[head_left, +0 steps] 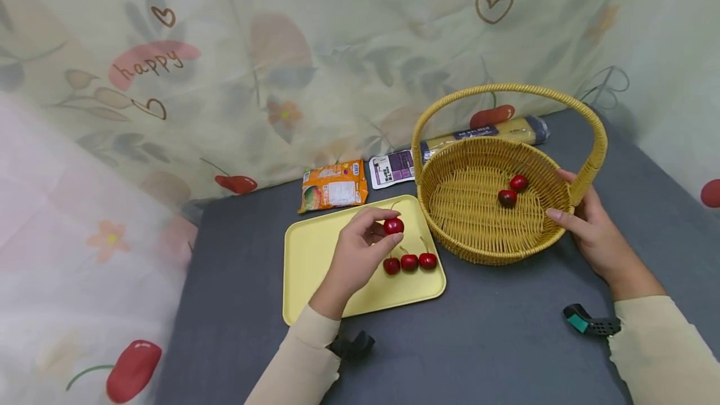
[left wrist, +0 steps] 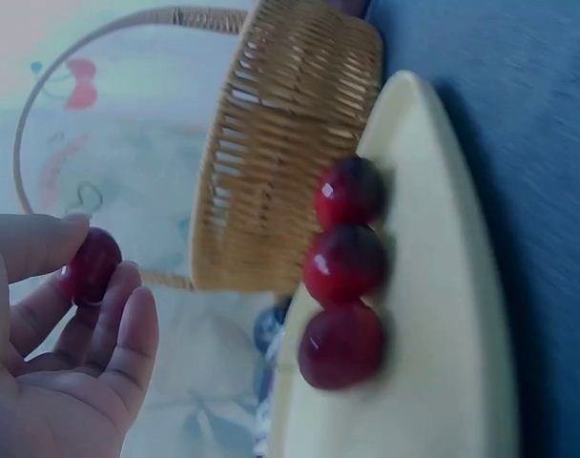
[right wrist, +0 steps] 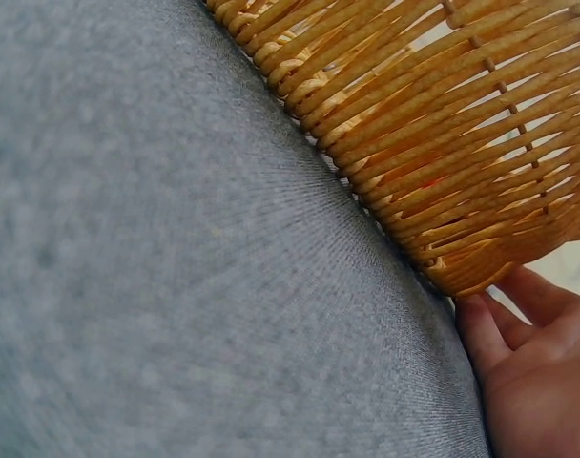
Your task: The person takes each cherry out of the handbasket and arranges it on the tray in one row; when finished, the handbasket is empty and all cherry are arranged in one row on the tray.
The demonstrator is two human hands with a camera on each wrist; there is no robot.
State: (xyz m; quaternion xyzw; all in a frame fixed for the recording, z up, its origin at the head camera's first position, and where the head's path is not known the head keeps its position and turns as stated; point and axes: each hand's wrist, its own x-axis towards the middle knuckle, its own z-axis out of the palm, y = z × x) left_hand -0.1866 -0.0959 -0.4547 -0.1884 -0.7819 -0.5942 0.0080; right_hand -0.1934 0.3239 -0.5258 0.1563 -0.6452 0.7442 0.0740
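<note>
My left hand (head_left: 360, 245) pinches a dark red cherry (head_left: 394, 225) between thumb and fingertips, held over the pale yellow tray (head_left: 309, 267). In the left wrist view the same cherry (left wrist: 92, 265) is clear of the tray surface. Three more cherries (head_left: 409, 262) with stems lie in a row near the tray's right edge. To the right of the tray stands a woven basket (head_left: 478, 211) with a tall handle, and two cherries (head_left: 508, 199) lie inside it. My right hand (head_left: 599, 239) grips the basket's right side, thumb over the rim and fingers outside.
Behind the tray lie an orange packet (head_left: 334, 186) and a purple-and-white packet (head_left: 392, 169). A long yellow package (head_left: 514, 130) rests behind the basket, against the patterned curtain (head_left: 337, 49). All stand on a dark grey tabletop (head_left: 478, 330).
</note>
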